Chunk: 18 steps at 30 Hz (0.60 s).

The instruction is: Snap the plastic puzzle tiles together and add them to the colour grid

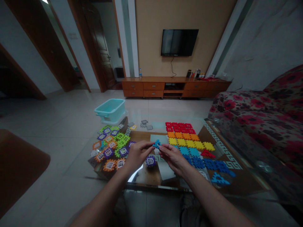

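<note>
Above the middle of the glass table, my left hand (142,150) and my right hand (172,156) pinch a small blue interlocking tile (157,144) from both sides. Both sets of fingers are closed at its edges. Just below my hands sits a purple tile piece with a white window (150,161). To the right lie rows of linked tiles: red tiles (180,127), orange tiles (182,136), yellow tiles (190,143), light blue tiles (188,151) and dark blue tiles (198,162). My right forearm hides part of the blue rows.
On the left, a pile of green tiles (121,138) mixes with orange window tiles (110,165) and purple ones. A turquoise bin (110,108) stands at the far left corner. Grey tiles (144,125) lie at the back. A floral sofa (251,110) is at the right.
</note>
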Available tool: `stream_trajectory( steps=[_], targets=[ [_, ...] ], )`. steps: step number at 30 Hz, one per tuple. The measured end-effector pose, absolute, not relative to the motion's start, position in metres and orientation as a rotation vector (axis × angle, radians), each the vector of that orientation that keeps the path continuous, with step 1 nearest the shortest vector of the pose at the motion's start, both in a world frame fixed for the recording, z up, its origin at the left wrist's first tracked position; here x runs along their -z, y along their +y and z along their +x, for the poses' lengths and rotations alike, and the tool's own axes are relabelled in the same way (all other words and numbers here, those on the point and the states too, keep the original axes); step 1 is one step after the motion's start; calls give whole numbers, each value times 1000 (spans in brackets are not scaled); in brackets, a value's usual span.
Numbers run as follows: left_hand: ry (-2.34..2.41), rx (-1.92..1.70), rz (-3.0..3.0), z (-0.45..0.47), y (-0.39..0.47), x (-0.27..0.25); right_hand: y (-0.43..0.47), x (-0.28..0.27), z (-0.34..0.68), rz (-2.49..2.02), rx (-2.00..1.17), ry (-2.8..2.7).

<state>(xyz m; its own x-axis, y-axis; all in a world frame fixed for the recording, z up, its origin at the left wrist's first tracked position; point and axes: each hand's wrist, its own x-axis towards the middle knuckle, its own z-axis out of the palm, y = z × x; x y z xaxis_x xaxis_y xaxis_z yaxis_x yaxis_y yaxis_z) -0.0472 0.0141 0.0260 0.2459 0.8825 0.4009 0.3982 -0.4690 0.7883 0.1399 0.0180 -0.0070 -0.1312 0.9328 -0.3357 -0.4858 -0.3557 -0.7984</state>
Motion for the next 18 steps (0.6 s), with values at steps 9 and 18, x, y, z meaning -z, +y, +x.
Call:
stream_trajectory(
  steps=[9,18],
  targets=[
    [1182,-1186,1998,-47,13,-28,16,7,139,-1049,-1680,-672],
    [1224,-1279,1507,-45,20,-23,19,2,141,-1153,-1511,-861]
  ],
)
